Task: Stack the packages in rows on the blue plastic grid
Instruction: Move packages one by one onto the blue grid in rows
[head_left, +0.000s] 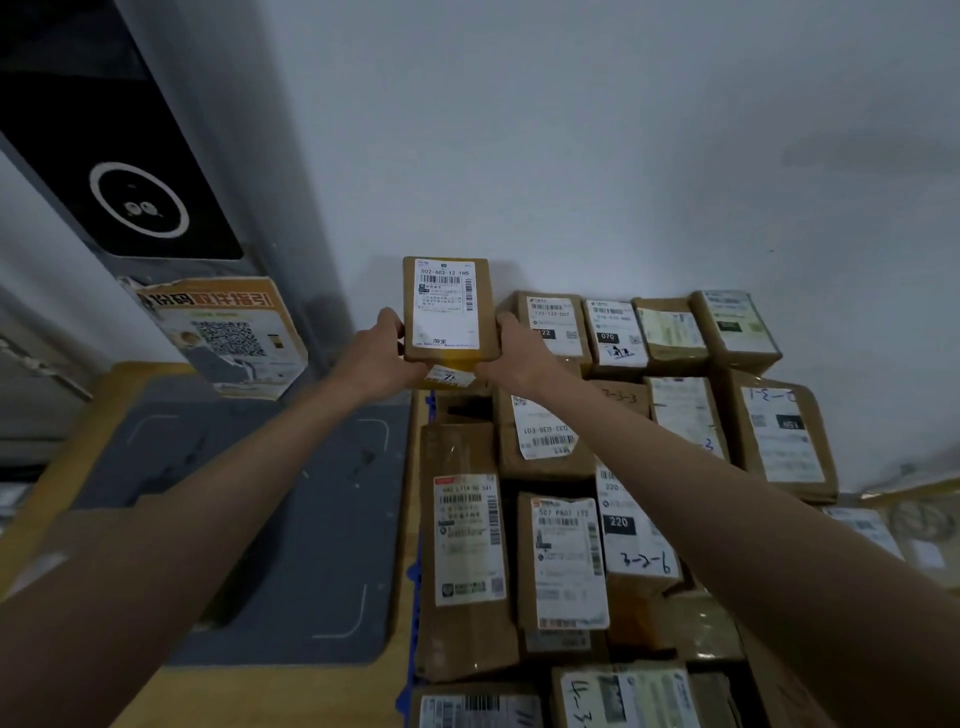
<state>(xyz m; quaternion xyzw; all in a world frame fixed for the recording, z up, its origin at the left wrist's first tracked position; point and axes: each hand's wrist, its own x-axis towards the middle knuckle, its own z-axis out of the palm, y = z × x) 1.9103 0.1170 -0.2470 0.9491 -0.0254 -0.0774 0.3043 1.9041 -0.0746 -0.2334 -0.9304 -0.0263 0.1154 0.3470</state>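
I hold the box upright at the far left of the stack, by the wall; left hand and right hand fingers pinch its sides. I should lower it level, flush beside the far row.

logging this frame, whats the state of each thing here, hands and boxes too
left hand: grips the held box's left edge
right hand: grips its right edge
held box: upright, label facing the camera, at the left end of the back row
back row: boxes side by side against the wall
front boxes: packed flat, labels up
blue grid: only its left edge shows
poster: corners peeling
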